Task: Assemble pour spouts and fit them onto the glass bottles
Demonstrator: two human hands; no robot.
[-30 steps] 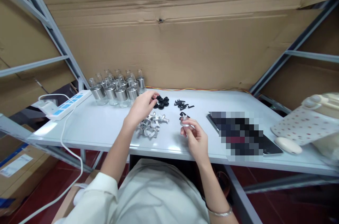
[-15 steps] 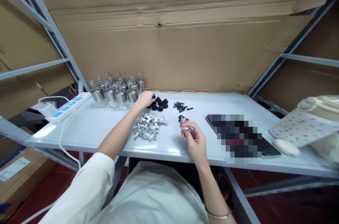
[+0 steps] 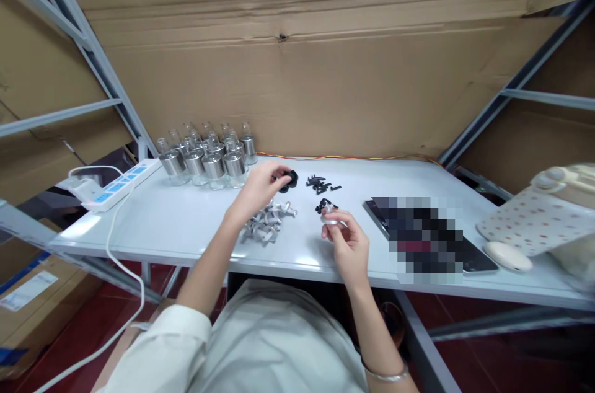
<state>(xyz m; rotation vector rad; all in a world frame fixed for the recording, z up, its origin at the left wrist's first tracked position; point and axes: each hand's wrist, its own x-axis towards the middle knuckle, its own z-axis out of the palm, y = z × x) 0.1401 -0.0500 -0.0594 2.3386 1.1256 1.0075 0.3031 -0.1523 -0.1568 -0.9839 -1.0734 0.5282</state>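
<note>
My left hand (image 3: 264, 185) is pinched on a round black plastic part (image 3: 292, 178), just above the table. Behind its fingers, the other round black parts (image 3: 284, 188) are mostly hidden. Between the fingers and thumb of my right hand (image 3: 351, 247) is a silver metal fitting (image 3: 329, 217), its round flange down and its narrow end up. Just past that fitting lies a cluster of small black pieces (image 3: 321, 205). A pile of similar silver fittings (image 3: 267, 223) sits below my left wrist. Farther back are several small black bent pieces (image 3: 318, 184).
Several glass bottles with metal bands (image 3: 214, 167) stand at the back left. A white power strip (image 3: 118, 185) lies on the left edge. To the right are a dark flat device (image 3: 474, 258), a white oval case (image 3: 508, 255) and a dotted container (image 3: 525, 219). Cardboard (image 3: 297, 95) walls the back.
My left hand has moved right over the round black parts and now pinches one. My right hand keeps the silver fitting, with little movement. The view has shifted slightly.
</note>
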